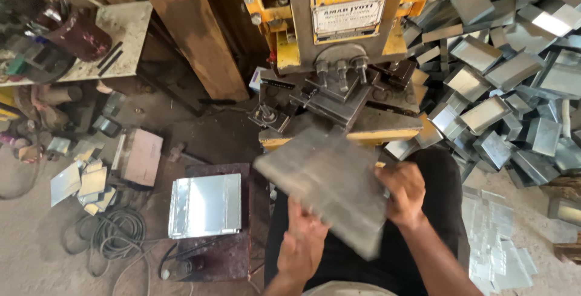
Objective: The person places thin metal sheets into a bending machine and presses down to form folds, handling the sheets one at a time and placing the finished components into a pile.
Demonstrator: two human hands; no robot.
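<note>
Blurred metal sheet (330, 184) in both hands' grip, below yellow press (339, 42).

Dull grey metal sheet (330, 184), blurred, centre frame. Press machine (339, 36) yellow and dark steel-grey, upper centre. Heap of silvery-grey trays (502, 72), upper right. Bright silver sheet stack (204, 205) on rust-brown plate (227, 253), lower left. Black cable coil (115, 235).

A heap of folded metal trays (508, 72) lies right of the yellow press (339, 36).
</note>
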